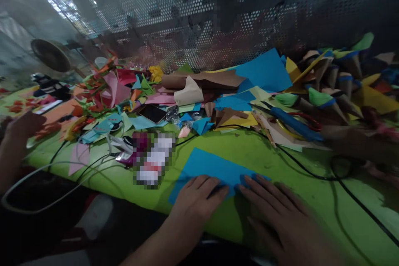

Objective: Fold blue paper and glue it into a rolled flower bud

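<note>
A blue sheet of paper (215,170) lies on the green table cover right in front of me. My left hand (199,199) rests on its near left part, fingers laid down on the paper and thumb out to the right. My right hand (277,212) is flat at the paper's right end, fingers stretched out and a little apart, fingertips touching its edge. Both hands hide parts of the near edge.
Heaped paper scraps (109,87) and a large blue sheet (262,70) line the back. Paper cones (327,95) stand at right, near a blue-handled tool (293,122). A black cable (302,170) crosses the table. Another person's hand (26,126) is at left.
</note>
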`<state>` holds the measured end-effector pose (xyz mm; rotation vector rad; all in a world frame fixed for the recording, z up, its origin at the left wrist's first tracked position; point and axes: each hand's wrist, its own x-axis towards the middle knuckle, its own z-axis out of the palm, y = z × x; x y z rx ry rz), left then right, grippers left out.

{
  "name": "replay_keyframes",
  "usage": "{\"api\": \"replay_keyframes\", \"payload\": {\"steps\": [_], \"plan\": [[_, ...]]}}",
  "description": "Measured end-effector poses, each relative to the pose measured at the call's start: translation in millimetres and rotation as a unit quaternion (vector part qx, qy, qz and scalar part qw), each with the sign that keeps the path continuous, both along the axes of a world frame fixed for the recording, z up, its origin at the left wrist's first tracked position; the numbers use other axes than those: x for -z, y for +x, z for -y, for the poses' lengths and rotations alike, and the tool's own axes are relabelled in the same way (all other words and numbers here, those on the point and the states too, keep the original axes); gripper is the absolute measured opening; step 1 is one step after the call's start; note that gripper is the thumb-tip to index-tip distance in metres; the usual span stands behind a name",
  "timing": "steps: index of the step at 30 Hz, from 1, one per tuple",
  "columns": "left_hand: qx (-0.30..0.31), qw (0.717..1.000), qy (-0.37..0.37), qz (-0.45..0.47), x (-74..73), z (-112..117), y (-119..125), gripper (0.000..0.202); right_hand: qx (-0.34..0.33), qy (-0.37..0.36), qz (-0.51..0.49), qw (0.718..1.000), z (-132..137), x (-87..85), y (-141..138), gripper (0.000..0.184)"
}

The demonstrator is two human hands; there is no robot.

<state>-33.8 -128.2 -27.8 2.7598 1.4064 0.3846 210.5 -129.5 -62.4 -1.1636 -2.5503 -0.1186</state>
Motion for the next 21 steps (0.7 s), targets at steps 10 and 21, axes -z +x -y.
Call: {"api": "replay_keyframes", "payload": {"steps": [10,21], "plan": [[-0.014,0.999,-0.034,-0.040,9.9,27.8,-2.1,0.073,0.032,-0.022,0.000,0.999,5.7,-16.5,-9.4,0.059],[0.001,0.996,0.056,-0.064,23.9,29.7,-7.4,0.069,0.048,-0.089,0.048,0.994,12.2,-14.7,-8.6,0.062]]}}
